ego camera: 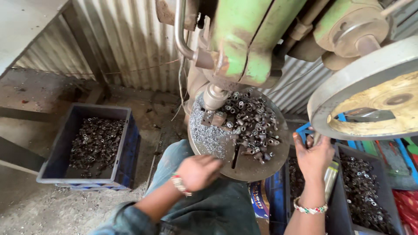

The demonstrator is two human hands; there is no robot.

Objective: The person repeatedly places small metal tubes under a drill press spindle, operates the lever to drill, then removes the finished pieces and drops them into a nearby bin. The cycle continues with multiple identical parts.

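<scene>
You are sitting at a green drill press, looking down onto its round work table. Your left hand is hovering at the near left edge of that table, fingers curled loosely inward; motion blur is hiding whether it is gripping anything, so its hold cannot be told. A beaded band is circling that wrist.

Your right hand is reaching up just beside the right edge of the table, under the large grey flywheel, with fingers partly open and spread. It appears to be touching a handle, but what it is holding is hidden.

A heap of small dark metal sleeves is lying on the right half of the table, close to the spindle. Bright metal shavings are covering the left half.

A blue crate on the floor to your left is holding more dark sleeves. A second, grey bin of similar parts is standing at your right, just beside the right forearm.
</scene>
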